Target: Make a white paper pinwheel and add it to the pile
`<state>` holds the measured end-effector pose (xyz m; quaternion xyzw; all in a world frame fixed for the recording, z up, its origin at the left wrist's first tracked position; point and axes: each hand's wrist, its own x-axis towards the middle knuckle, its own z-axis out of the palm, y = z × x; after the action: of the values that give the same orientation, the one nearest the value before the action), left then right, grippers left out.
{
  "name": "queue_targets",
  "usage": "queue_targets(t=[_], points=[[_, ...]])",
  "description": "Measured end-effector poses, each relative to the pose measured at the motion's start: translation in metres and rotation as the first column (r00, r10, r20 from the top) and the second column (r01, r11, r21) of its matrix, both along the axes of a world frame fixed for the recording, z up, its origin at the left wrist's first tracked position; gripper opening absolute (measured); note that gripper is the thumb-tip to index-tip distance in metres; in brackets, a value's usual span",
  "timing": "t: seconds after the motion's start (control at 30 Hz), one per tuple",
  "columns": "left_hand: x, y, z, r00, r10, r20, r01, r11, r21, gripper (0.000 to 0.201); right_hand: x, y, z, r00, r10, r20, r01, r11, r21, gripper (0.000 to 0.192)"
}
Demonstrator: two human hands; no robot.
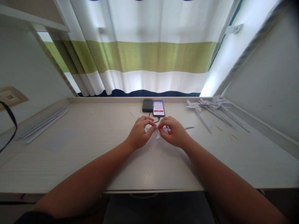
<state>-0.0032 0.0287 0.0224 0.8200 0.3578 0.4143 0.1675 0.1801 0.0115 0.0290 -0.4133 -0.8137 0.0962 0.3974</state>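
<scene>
Both my hands meet at the middle of a pale wooden desk (93, 161). My left hand (139, 133) and my right hand (174, 132) pinch a small folded white paper piece (158, 134) between their fingertips, just above the desk top. Most of the paper is hidden by my fingers. A thin grey stick (189, 128) lies on the desk just right of my right hand.
A lit phone (158, 108) and a dark power bank (147, 105) lie at the back edge, joined by a cable. Several finished paper pinwheels on sticks (210, 107) are piled at the back right. Long paper strips (44, 123) lie at the left. A striped curtain (149, 56) hangs behind.
</scene>
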Motion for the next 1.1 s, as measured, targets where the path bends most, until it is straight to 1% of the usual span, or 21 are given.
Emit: queue_targets(t=[0.2,0.37,0.5,0.73,0.9,1.1], points=[[-0.0001,-0.0001,-0.0002,1.0,0.0,0.005,0.0,1.0,-0.006,0.009,-0.0002,-0.0005,0.0004,1.0,-0.003,0.005,0.003,1.0,-0.004,0.01],[0.0003,-0.0011,0.0004,0.999,-0.018,0.027,0.018,1.0,-0.006,0.008,-0.0003,-0.0005,0.0001,1.0,-0.022,0.02,0.023,1.0,-0.022,0.004],[0.0006,-0.0017,0.001,0.999,-0.034,0.038,0.034,0.999,-0.006,0.009,0.0,0.0005,-0.0009,0.999,-0.036,0.028,0.037,0.999,-0.032,0.005],[-0.0005,-0.0034,0.002,0.999,-0.036,0.018,0.036,0.999,0.027,0.019,-0.0004,0.001,-0.0008,0.999,-0.052,0.007,0.052,0.998,-0.045,0.006],[-0.0004,-0.0023,0.0008,0.999,-0.019,0.032,0.017,0.999,0.046,0.015,-0.0007,0.0006,-0.0006,0.998,-0.055,0.003,0.055,0.997,-0.056,0.006],[-0.0003,0.0002,-0.002,0.999,0.005,0.032,-0.006,1.0,0.024,0.011,-0.0013,0.0009,-0.0024,0.999,-0.05,0.008,0.05,0.997,-0.052,0.005]])
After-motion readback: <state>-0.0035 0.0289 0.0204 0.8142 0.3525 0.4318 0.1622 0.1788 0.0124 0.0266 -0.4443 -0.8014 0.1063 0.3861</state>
